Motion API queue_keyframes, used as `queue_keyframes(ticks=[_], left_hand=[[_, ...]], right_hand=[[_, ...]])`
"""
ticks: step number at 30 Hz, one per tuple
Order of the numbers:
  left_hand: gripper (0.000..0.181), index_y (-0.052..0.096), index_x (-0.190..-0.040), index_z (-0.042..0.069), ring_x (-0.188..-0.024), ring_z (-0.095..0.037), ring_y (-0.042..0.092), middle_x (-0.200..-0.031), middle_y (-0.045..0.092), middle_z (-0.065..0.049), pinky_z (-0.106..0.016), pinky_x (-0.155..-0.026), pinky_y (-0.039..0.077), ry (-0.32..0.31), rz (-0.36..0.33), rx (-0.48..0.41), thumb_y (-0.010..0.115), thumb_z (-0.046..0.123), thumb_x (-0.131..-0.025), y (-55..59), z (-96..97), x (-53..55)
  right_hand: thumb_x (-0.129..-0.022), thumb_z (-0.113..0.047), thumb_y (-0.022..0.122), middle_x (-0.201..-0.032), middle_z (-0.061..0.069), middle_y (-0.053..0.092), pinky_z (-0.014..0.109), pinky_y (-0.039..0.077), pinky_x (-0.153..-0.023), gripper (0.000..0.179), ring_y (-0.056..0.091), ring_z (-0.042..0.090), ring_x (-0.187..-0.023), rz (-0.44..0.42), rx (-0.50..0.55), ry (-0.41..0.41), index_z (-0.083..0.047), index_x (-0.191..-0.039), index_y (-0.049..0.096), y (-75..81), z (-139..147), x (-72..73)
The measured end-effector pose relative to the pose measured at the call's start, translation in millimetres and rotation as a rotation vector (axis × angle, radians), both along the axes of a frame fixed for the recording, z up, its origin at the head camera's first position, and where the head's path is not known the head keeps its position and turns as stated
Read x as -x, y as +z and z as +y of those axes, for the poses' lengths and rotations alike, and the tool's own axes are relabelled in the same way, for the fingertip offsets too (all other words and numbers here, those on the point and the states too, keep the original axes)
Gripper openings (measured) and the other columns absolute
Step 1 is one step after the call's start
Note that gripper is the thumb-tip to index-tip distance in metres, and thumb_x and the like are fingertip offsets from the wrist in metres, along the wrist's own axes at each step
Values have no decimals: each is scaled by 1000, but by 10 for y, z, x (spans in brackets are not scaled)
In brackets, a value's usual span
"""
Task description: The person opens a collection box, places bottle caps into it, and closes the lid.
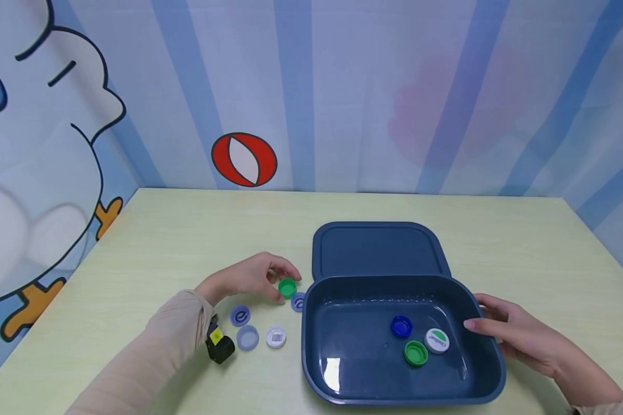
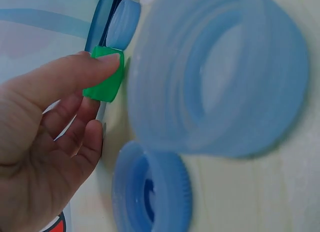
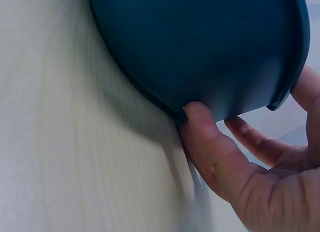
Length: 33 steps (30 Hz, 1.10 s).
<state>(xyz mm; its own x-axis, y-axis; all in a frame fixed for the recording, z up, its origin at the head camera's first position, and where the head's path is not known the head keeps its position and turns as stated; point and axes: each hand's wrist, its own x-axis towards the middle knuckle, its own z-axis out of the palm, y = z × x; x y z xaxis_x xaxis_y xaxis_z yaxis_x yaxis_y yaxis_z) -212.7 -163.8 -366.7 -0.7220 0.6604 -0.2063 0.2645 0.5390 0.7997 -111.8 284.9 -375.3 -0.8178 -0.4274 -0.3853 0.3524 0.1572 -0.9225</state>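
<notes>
My left hand [image 1: 249, 278] pinches a green bottle cap [image 1: 288, 287] between thumb and fingers, left of a dark blue plastic box [image 1: 309, 346]. In the left wrist view the thumb lies across the green cap [image 2: 106, 84]. A pale blue cap [image 1: 297, 302] lies just below it, against the box. My right hand [image 1: 529, 340] grips the box's right side, thumb over the rim and fingers outside. In the right wrist view the thumb [image 3: 200, 127] presses the box edge. Inside the box lie a blue cap [image 1: 402, 326], a green cap [image 1: 416, 353] and a white cap [image 1: 437, 341].
Left of the box lie a pale blue cap [image 1: 240, 315], a translucent cap [image 1: 247, 338] and a white cap [image 1: 276, 336], near the left wrist camera [image 1: 220, 346]. A dark blue lid [image 1: 379, 251] lies behind the box on the light wooden table [image 1: 187, 225].
</notes>
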Motion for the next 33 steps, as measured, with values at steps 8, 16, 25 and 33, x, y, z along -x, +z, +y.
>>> queue_keyframes(ticks=[8,16,25,33], left_hand=[[38,68,-106,17,-96,-19,50,-106,62,4,-33,-83,43,1,38,48,76,0,-73,-8,10,-27],[38,68,-108,15,-97,-20,51,-106,62,3,-35,-84,44,-18,45,27,77,4,-73,17,-12,-42],[38,67,-109,14,-97,-19,53,-111,61,1,-33,-84,46,-3,27,13,77,6,-74,42,-43,-35],[37,67,-110,11,-98,-20,54,-111,61,-2,-31,-83,48,-3,13,-15,74,2,-75,114,-48,-62]], right_hand=[[-97,-14,47,-117,7,53,48,49,-82,56,60,23,-99,6,2,3,8,-140,19,-4,7,-7],[-97,-14,48,-117,7,53,49,49,-82,57,60,23,-99,4,-3,-1,9,-140,19,-6,1,-9],[-96,-16,48,-118,8,52,49,49,-82,60,60,23,-99,2,-26,-10,10,-140,16,0,-9,-10],[-96,-15,48,-117,7,53,48,49,-82,59,60,22,-99,-3,-10,-1,10,-140,17,5,-4,-1]])
